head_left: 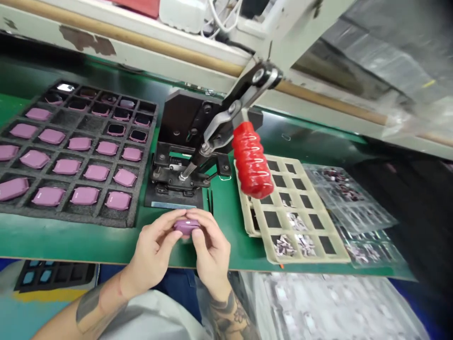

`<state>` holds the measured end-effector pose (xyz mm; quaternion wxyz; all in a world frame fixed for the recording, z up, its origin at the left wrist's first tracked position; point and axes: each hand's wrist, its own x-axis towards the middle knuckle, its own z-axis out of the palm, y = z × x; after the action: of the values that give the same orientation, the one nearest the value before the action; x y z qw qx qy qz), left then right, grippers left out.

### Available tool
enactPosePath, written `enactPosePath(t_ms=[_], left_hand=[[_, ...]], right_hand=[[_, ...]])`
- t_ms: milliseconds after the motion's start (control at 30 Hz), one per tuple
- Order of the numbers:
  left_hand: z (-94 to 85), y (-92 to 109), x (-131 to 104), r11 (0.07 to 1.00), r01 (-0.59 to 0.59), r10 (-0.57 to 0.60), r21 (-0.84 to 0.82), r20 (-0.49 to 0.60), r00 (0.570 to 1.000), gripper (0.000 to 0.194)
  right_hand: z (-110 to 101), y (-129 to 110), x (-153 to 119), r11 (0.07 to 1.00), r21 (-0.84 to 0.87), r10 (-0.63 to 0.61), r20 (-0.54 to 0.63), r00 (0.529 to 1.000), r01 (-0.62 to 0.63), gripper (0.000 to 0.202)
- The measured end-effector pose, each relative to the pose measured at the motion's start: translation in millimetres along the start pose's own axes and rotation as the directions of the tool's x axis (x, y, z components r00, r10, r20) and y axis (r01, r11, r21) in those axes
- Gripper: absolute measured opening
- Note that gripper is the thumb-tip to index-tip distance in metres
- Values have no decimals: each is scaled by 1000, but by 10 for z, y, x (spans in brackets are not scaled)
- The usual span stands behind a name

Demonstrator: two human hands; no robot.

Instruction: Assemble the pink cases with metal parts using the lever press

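Between the fingertips of both hands is a small purple watch case (187, 226), held edge-on above the green bench. My left hand (157, 243) grips its left end with thumb and fingers. At its right end, my right hand (210, 243) closes on it the same way. Directly behind the hands stands a black press fixture (184, 156) with a toggle clamp, whose red handle (251, 160) leans out to the right. A pair of dark tweezers (210, 202) lies beside the fixture's base.
To the left, a grey foam tray (130, 208) holds many purple cases, some showing dark screens. A cream compartment tray (271, 252) with small pale parts sits right, beside clear plastic trays (371, 222). Below the bench edge is another dark tray (76, 274).
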<state>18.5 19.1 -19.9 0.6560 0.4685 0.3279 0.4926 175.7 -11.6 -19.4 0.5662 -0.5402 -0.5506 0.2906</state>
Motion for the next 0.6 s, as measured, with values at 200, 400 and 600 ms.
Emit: enactPosePath(t_ms=[200, 400, 600], left_hand=[[-4, 68, -35, 967, -99, 99, 233, 14, 995, 33], [6, 33, -129, 786, -377, 390, 489, 80, 917, 55], [59, -5, -98, 845, -258, 309, 468, -34, 950, 38]], right_hand=[[-55, -68, 39, 998, 57, 9, 4, 1000, -9, 14], [-141, -77, -18, 997, 71, -24, 84, 996, 18, 23], [-95, -75, 16, 1000, -15, -6, 69, 998, 7, 21]])
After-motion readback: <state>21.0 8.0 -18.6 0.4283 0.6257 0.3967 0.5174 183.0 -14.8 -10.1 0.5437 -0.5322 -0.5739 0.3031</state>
